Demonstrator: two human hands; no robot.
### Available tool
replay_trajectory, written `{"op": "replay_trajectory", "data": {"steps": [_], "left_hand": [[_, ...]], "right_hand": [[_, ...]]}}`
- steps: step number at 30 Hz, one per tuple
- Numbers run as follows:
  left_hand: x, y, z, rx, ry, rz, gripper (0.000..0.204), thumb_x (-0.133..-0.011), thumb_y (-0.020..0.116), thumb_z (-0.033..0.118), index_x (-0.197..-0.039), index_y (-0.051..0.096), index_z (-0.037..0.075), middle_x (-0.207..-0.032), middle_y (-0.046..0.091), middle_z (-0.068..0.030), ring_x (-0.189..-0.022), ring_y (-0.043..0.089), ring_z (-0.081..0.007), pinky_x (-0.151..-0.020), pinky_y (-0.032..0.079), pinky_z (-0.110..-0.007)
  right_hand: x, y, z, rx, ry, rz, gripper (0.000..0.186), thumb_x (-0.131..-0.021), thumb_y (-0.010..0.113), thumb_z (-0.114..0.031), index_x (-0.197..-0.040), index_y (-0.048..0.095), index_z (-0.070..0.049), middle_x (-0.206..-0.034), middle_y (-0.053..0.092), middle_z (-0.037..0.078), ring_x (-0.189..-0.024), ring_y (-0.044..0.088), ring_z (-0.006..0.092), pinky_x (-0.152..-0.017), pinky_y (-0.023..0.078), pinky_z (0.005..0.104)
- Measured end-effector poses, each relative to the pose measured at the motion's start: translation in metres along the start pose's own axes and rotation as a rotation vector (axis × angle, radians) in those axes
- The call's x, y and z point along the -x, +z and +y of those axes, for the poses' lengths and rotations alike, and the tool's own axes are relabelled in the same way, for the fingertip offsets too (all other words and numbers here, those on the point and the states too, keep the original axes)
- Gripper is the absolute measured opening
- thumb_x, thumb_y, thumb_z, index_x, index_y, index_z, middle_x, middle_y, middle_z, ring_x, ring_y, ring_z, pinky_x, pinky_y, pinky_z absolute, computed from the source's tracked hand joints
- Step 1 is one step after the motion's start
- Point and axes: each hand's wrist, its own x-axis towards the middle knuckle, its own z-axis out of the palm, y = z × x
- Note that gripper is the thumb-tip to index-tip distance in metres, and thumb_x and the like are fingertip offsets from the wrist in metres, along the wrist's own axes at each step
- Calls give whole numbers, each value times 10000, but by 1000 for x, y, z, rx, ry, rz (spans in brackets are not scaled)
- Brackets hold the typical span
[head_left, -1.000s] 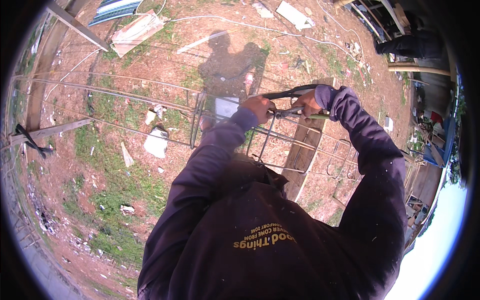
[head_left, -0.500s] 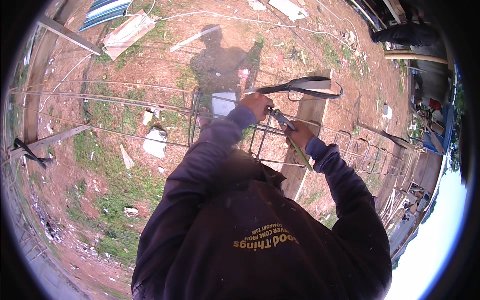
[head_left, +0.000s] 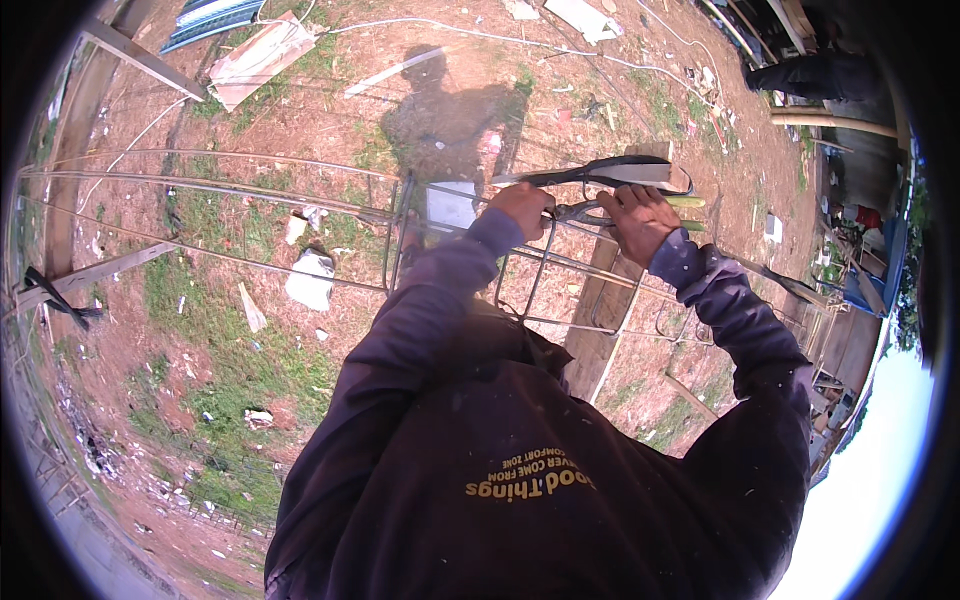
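My left hand (head_left: 522, 212) is closed at a corner of a long steel rebar cage (head_left: 535, 285), pinching something too small to make out, perhaps hidden by the fingers. My right hand (head_left: 640, 225) grips pliers with green handles (head_left: 678, 200), their jaws pointing left at the same joint beside my left fingers. A dark bundle of long thin strands (head_left: 595, 163) lies just above both hands, over a wooden board (head_left: 590, 340) that crosses beneath the cage.
Rods (head_left: 200, 175) run left over a timber beam (head_left: 70, 230). Scattered boards (head_left: 255, 62), a white lump (head_left: 310, 280), cables and debris lie on dirt and grass. A person in dark clothing (head_left: 820, 70) is at the upper right, beside a cluttered shelter (head_left: 855, 260).
My right hand has swung upward and right since half a second ago, turning the pliers from slanting steeply down to nearly level. My left hand stays at the cage corner.
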Motion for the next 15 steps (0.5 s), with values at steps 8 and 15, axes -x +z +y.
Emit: {"op": "replay_trajectory", "data": {"steps": [8, 15], "left_hand": [[1, 1, -4, 39, 41, 70, 244, -733, 736, 153, -977, 747, 139, -843, 702, -161, -870, 664, -366, -791, 527, -462], [1, 7, -7, 25, 73, 120, 230, -742, 748, 173, -970, 744, 142, -877, 698, -150, -894, 657, -366, -795, 516, -467]], "right_hand": [[-41, -2, 13, -475, 314, -694, 439, -974, 522, -413, -849, 637, -8, -651, 645, 152, -584, 661, 286, -589, 522, 424], [6, 10, -24, -641, 493, -608, 383, -814, 724, -299, -1022, 579, -12, -770, 668, 136, -674, 682, 266, -663, 535, 410]]}}
